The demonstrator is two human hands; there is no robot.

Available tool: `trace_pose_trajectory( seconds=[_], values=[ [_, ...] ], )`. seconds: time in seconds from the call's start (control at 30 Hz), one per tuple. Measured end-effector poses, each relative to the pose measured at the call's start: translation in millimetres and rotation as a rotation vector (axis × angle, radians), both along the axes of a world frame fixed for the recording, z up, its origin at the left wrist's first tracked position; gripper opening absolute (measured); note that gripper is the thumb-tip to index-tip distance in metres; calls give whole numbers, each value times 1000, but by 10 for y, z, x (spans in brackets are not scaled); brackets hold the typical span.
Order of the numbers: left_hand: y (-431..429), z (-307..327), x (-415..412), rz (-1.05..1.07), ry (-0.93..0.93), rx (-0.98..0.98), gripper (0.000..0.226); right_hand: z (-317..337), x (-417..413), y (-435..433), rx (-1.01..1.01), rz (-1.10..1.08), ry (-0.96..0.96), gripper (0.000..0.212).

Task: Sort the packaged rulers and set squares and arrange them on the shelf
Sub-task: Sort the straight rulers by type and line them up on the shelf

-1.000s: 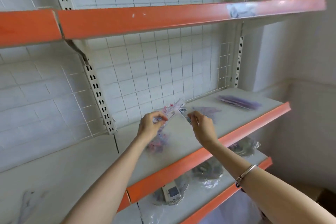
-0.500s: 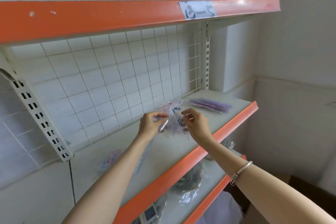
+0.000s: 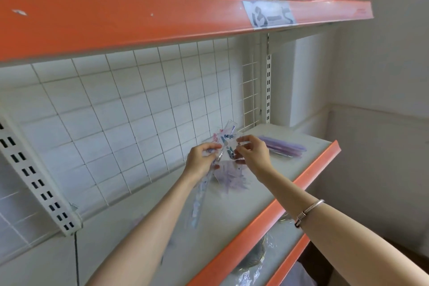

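Both my hands are raised over the middle shelf (image 3: 301, 183) and share a bunch of clear packaged rulers and set squares (image 3: 226, 140) with blue and pink prints. My left hand (image 3: 200, 161) pinches one side of the bunch, and a long clear ruler pack (image 3: 200, 195) hangs down from it. My right hand (image 3: 253, 154) pinches the other side. Under the hands lies a loose pile of pale purple packs (image 3: 232, 179). A neat stack of purple rulers (image 3: 283, 147) lies at the shelf's right end.
A white wire grid (image 3: 139, 109) backs the shelf. The orange-edged upper shelf (image 3: 162, 21) carries a paper label reading 13-5 (image 3: 270, 15). Bagged items (image 3: 257, 255) sit on the lower shelf. A white wall (image 3: 383, 76) closes the right side.
The view has swung to the right along the shelf. My hands have stayed together on the bunch of packs and shifted it slightly toward the purple stack.
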State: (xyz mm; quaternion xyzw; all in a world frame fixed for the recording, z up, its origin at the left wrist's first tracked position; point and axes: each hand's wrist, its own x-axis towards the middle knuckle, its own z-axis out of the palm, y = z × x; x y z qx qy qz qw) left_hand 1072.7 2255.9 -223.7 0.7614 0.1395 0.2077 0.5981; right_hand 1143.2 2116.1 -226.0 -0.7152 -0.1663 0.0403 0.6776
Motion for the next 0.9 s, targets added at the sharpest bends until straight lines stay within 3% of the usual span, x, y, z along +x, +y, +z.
trace_pose_trajectory(
  seconds=[0.3,0.47,0.67,0.77,0.9],
  values=[
    [109,70,138,304,-15,233,29,19,407,59,-79,57,38,23],
    [194,44,169,468,-18,133,30,-90,585,69,-292,290,90,26],
    [54,9,210,469,-31,15,38,-170,676,81,-597,629,-179,23],
    [-93,6,192,462,-13,11,31,-220,708,61,-714,631,-374,23],
    [-219,-34,145,477,41,82,29,-311,705,10,-710,654,-466,39]
  ],
)
